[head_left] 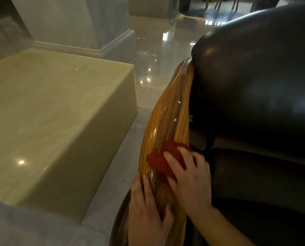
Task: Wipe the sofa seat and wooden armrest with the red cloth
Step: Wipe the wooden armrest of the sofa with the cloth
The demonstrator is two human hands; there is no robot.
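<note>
The wooden armrest [167,125] is the reference landmark. It is a glossy, striped-grain rail whose long axis runs from the near edge of the view, away from the person, up to where it meets the dark sofa back [258,82].

The red cloth [165,159] lies bunched on the top face of the armrest, roughly a third of the way along its visible length from the near end. The right hand [190,178] is pressed flat on the cloth, fingers spread and extended, palm down; it pins the cloth against the wood rather than closing around it. The left hand [148,208] rests on the outer edge of the armrest, nearer the person than the cloth, open, fingers curved over the rail, holding nothing but the rail itself.

The greater unwiped length of the armrest lies beyond the cloth, toward the sofa back. Judged from this layout, the wiping stroke should follow the rail's long axis, and the right hand is the one positioned to drive it. The sofa seat [265,176] lies directly to the inner side of the armrest, beside the right hand.
</note>
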